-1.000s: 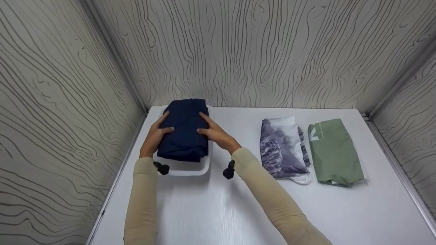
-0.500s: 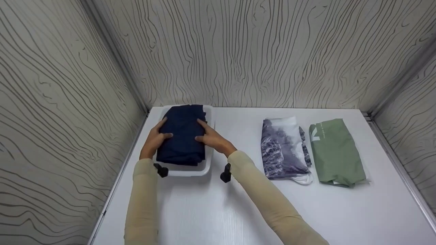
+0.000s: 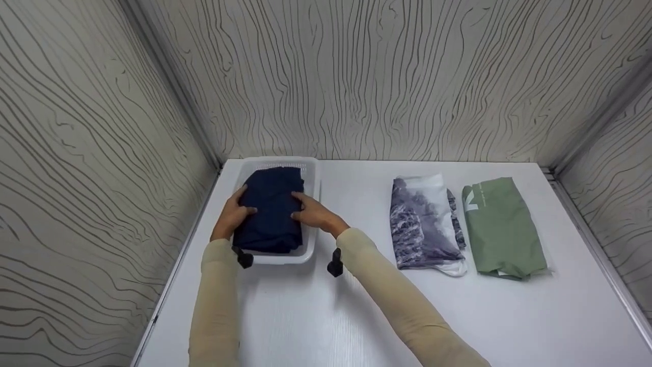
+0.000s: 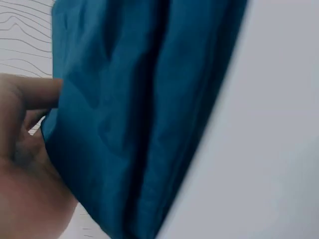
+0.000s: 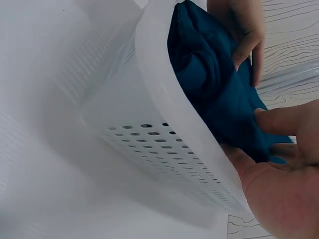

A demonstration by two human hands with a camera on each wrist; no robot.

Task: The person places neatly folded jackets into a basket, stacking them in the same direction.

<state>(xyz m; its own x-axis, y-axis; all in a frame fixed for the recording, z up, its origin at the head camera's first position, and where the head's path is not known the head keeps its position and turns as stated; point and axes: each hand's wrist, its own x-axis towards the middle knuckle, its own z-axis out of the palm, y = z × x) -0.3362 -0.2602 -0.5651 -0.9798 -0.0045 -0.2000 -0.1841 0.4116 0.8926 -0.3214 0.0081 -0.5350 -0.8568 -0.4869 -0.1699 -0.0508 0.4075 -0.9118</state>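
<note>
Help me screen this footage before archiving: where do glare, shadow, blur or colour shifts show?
Head: pale glare on the table, soft shadow below the basket; left wrist: the dark blue cloth looks teal, its right edge blurred; right wrist: teal again, with soft shadow beside the basket.

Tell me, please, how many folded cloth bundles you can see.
3: a navy bundle held between the left hand and right hand in the white basket; a patterned bundle and, farther right, a green bundle on the table. More may be hidden underneath.

Unreadable white print (image 3: pixel 471 200) on the green garment (image 3: pixel 505 232)
</note>
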